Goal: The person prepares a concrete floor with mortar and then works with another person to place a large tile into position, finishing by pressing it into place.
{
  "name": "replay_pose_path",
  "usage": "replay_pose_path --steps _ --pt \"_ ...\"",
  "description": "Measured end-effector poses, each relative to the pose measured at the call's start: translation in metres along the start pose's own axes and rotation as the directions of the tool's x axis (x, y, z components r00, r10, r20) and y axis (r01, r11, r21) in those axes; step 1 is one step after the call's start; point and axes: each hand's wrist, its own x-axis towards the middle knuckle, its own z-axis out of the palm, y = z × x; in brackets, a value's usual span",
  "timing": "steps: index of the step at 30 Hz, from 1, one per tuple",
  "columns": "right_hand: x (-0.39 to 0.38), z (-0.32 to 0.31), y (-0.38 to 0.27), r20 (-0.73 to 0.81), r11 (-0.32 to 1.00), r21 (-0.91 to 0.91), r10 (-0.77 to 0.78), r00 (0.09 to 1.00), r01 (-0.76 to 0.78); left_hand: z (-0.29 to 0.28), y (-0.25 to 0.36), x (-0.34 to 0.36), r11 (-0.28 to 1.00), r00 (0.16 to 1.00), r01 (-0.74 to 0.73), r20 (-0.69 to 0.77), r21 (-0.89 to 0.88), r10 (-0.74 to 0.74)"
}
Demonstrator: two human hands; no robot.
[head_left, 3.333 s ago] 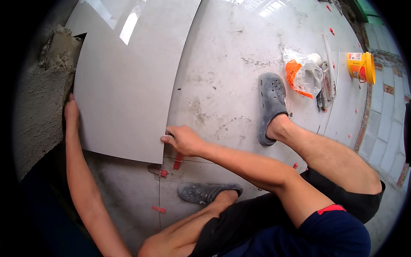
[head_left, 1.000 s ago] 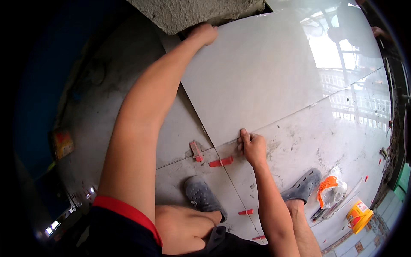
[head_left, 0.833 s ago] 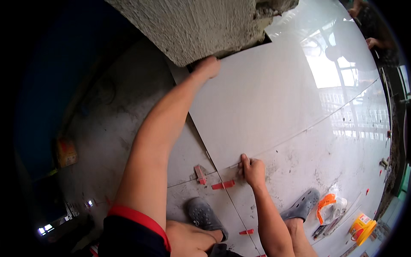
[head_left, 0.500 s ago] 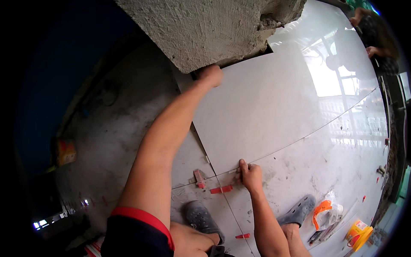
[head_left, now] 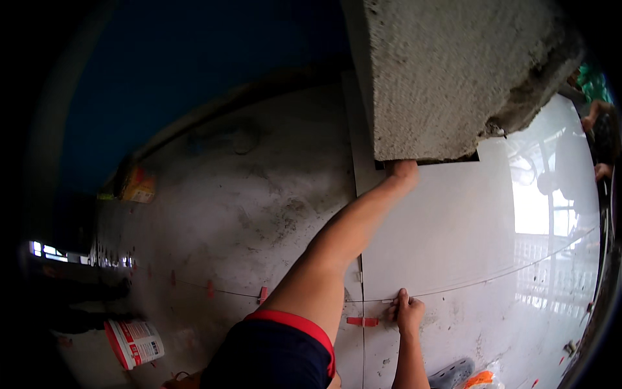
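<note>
A large glossy white floor tile [head_left: 447,227] lies beside a dirtier tile, its far edge notched around a rough concrete column [head_left: 434,84]. My left hand [head_left: 403,172] reaches to the dark gap at the column's foot; its fingers are hidden there. At the tile's near edge, close to its left corner, is my right hand [head_left: 408,312]. Its fingers are curled in and the thumb points forward; whatever they hold is too small to name. Just left of that hand, a red wedge [head_left: 363,321] straddles a joint. Another red wedge [head_left: 263,295] stands farther left.
A white and red bucket [head_left: 135,343] is at lower left, a yellow-orange box [head_left: 138,185] by the blue wall [head_left: 214,58]. A grey clog [head_left: 453,373] and an orange-and-clear plastic bag [head_left: 483,379] show at the bottom. Another person's hand [head_left: 602,172] appears at the right edge.
The view has swung left, so the column, tile and both arms sit farther right and lower. The bucket has come into view. Both hands stay at the same places on the tile.
</note>
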Motion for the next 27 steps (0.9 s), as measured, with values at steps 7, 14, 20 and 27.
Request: replay_pose_path --steps 7,14,20,27 --pt "-0.002 0.001 -0.002 0.007 1.000 0.004 0.021 1.000 -0.021 -0.009 0.007 -0.006 0.996 0.997 0.050 -0.047 -0.069 -0.054" --pt "-0.002 0.001 0.001 0.015 1.000 -0.008 0.002 1.000 -0.002 -0.036 0.015 -0.011 0.998 0.976 0.061 0.212 -0.024 -0.055" --pt "0.000 0.002 0.002 0.026 1.000 -0.017 -0.015 1.000 0.015 -0.029 0.016 -0.008 0.996 0.950 0.083 0.304 -0.011 -0.076" --pt "-0.002 0.005 0.002 -0.024 0.999 -0.045 0.002 1.000 -0.003 -0.020 0.020 -0.006 0.992 0.939 0.066 0.329 0.107 -0.097"
